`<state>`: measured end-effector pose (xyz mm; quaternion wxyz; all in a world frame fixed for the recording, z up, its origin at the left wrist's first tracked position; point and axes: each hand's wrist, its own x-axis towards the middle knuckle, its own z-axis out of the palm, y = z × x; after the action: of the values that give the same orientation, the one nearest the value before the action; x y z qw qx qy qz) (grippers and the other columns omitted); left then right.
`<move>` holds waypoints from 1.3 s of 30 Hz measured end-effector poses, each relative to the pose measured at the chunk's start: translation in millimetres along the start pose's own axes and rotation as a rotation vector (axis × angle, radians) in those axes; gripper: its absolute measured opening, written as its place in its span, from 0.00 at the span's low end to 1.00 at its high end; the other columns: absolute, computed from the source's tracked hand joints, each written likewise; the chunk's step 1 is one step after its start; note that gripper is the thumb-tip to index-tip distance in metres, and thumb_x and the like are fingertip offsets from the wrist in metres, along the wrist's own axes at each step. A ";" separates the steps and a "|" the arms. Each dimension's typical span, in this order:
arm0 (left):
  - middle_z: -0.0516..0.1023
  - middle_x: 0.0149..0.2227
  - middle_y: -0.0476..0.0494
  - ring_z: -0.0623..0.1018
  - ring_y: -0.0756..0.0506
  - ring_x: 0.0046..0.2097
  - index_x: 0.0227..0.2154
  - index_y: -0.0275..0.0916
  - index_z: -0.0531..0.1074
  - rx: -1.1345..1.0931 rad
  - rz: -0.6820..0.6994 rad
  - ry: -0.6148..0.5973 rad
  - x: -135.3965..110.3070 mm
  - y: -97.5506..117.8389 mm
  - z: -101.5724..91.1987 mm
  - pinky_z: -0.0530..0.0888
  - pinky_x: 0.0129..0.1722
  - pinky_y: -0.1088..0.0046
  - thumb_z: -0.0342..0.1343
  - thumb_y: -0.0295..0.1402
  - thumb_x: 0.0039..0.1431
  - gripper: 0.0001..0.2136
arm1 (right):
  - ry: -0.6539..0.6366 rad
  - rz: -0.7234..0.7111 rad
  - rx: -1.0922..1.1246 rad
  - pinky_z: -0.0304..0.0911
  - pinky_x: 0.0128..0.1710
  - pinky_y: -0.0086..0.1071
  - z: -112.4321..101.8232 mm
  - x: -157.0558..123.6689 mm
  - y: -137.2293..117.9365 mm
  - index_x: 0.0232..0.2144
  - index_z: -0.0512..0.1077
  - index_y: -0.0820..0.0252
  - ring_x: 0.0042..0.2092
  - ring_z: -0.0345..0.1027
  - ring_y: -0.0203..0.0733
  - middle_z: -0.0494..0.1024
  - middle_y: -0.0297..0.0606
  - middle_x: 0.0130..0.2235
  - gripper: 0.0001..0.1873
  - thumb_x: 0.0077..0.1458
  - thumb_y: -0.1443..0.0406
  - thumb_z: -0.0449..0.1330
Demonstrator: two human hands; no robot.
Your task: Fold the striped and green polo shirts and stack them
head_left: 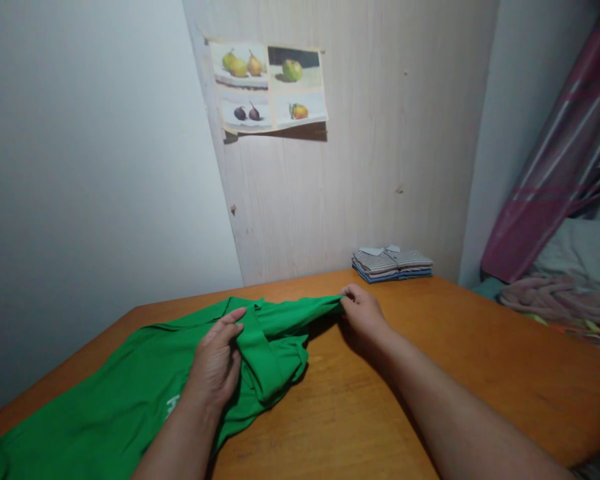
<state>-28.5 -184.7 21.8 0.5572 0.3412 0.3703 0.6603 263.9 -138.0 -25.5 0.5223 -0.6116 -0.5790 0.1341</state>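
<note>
A green shirt [130, 373] lies spread over the left part of an orange wooden table [430, 373], with white print near my wrist. My left hand [215, 363] rests on the shirt's middle, fingers curled round a fold of the cloth near the collar. My right hand [363, 312] pinches the end of a green sleeve and holds it stretched out to the right, just above the tabletop.
A stack of folded striped shirts [391, 262] sits at the table's far edge against a pale wooden panel with a fruit picture [267, 87]. A white wall stands to the left. Blankets and a plaid cloth [560, 167] lie beyond the right edge.
</note>
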 end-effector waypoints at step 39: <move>0.75 0.56 0.35 0.78 0.42 0.53 0.60 0.39 0.66 0.375 0.064 -0.272 -19.2 -17.4 9.5 0.73 0.50 0.69 0.67 0.33 0.52 0.32 | -0.534 -0.484 0.092 0.64 0.51 0.38 19.1 -65.1 -68.6 0.48 0.77 0.54 0.49 0.72 0.45 0.80 0.40 0.47 0.15 0.59 0.63 0.60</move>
<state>-9.1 -200.8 10.6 0.5078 0.5362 0.3971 0.5449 191.1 -198.9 -7.7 0.3961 -0.3762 -0.8163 0.1876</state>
